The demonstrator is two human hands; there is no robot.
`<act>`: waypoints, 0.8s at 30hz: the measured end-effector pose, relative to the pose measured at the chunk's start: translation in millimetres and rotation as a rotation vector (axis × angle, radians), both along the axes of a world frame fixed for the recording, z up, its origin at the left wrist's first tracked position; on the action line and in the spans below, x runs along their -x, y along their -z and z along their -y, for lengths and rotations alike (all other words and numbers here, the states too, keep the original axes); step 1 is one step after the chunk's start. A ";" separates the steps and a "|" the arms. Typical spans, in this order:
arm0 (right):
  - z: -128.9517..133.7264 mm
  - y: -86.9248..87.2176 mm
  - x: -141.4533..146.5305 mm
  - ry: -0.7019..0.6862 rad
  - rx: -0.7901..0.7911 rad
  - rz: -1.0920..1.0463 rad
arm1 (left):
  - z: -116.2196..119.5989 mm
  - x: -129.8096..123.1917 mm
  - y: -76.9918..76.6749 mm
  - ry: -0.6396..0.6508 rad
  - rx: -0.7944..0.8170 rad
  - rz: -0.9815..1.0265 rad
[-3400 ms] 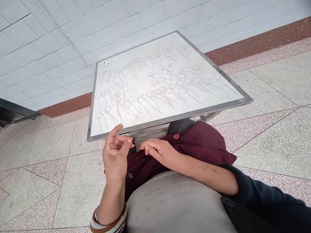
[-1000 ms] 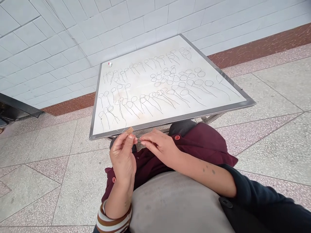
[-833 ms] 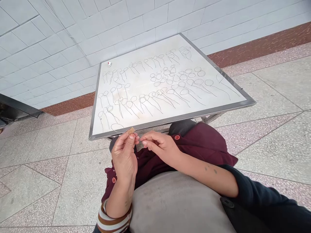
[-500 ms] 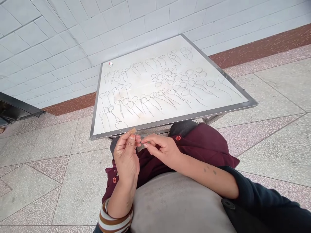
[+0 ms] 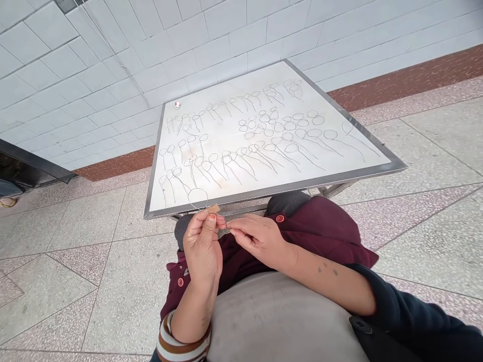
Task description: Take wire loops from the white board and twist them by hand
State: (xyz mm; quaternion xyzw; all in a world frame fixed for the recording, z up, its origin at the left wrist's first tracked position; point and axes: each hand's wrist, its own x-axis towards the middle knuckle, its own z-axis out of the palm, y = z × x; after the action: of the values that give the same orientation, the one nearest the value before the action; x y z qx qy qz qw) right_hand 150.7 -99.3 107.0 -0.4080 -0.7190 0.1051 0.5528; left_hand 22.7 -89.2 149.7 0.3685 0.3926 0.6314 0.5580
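Observation:
My left hand [image 5: 206, 241] is closed on a thin wire loop [image 5: 198, 197] and a small tan piece [image 5: 214, 208], which shows above the thumb. The loop stands out beyond the fingertips, over the table's near edge. Just to the right, my right hand [image 5: 260, 239] has its thumb and fingers pinched on the thin end of the wire. The two hands' fingertips are close together above my lap. On the white table [image 5: 222, 187] in front lie several wire loops with long tails, in rows.
A small red and white object [image 5: 177, 105] sits at the table's far left corner. The table's grey metal rim [image 5: 279, 189] runs just beyond my knees. Behind it stands a white tiled wall [image 5: 226, 30]. Part of a foot [image 5: 8, 201] shows at the far left.
The view has shifted a little, so the table sits slightly lower and further right. My right hand's fingers are straighter and pressed closer together; both hands keep their hold.

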 end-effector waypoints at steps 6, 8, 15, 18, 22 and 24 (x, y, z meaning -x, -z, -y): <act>1.2 1.5 -5.6 -0.017 0.077 -0.003 | 0.5 0.9 2.5 0.084 0.017 -0.035; 2.0 0.7 -7.2 -0.075 0.118 -0.033 | 0.6 1.7 3.1 0.066 0.017 -0.031; 4.6 -5.3 -8.3 -0.210 0.181 -0.082 | -0.6 4.7 1.6 0.005 0.021 -0.004; 5.1 -5.4 -7.5 -0.223 0.188 -0.097 | -1.7 5.4 3.2 -0.001 0.027 0.004; 4.8 -1.1 -7.6 -0.219 0.184 -0.103 | -1.9 5.4 6.8 -0.006 0.040 0.032; 4.6 2.0 -8.5 -0.227 0.190 -0.093 | -1.3 5.1 7.8 0.006 0.047 0.029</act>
State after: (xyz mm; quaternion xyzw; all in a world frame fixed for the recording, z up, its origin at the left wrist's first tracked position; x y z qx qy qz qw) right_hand 159.2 -103.9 105.0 -0.3691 -0.7210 0.2531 0.5290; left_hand 17.7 -87.8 141.9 0.3473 0.3982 0.6256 0.5739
